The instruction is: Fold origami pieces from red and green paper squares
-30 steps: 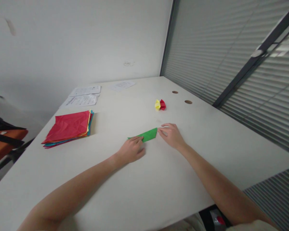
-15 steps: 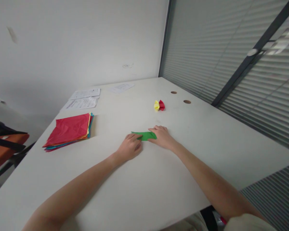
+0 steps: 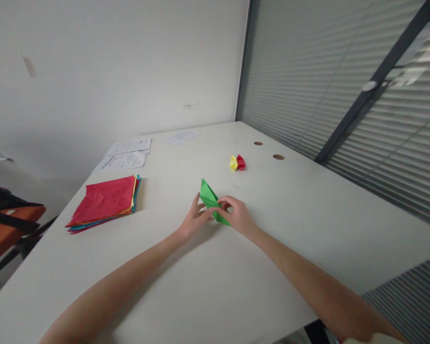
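Observation:
A folded piece of green paper [image 3: 208, 193] is held up at a slant above the table, with creases and a pointed top end. My left hand [image 3: 194, 220] grips it from the left, thumb in front and fingers partly behind it. My right hand [image 3: 236, 214] pinches its middle from the right between thumb and fingers. Part of the green paper is covered by my fingers. Beyond my hands lies a small folded paper piece [image 3: 237, 163], yellow on its left half and red on its right.
On the left of the white table [image 3: 172, 286] lies a stack of coloured paper [image 3: 105, 200], red on top. Printed sheets [image 3: 125, 160] lie behind it. Two cable holes [image 3: 278, 156] are at the right edge, by the window blinds [image 3: 294, 95]. An orange chair [image 3: 12, 224] stands at left.
The green paper was flat on the table under both hands. Now it is lifted and turned upright at a slant, and my right fingers have closed on its middle.

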A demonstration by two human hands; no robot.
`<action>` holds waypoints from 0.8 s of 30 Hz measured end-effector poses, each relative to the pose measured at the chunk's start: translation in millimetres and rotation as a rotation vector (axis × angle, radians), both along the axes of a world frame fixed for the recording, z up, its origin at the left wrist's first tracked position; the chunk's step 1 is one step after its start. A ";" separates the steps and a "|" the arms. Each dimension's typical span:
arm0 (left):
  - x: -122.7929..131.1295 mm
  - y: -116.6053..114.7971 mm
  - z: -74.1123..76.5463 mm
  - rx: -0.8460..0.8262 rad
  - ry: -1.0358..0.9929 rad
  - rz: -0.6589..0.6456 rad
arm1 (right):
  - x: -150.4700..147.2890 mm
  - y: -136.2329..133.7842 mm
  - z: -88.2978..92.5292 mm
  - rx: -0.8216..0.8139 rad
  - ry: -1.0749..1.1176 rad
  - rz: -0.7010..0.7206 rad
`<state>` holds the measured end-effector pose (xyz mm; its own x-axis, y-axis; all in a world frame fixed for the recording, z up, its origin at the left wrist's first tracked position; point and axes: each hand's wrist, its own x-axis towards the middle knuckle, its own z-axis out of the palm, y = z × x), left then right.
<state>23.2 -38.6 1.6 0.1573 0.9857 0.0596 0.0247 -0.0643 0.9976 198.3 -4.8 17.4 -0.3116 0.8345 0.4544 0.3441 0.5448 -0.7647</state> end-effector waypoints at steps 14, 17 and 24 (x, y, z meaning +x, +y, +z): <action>-0.8 -0.4 8.9 -0.218 -0.270 0.026 | -4.8 -13.7 2.7 0.201 -0.091 0.092; -1.2 -1.8 12.5 -0.262 -0.413 0.009 | -5.5 -11.4 -2.4 0.176 -0.070 0.103; -0.2 -2.1 18.6 -0.227 -0.588 0.012 | -5.4 -10.5 -1.0 0.098 0.012 0.120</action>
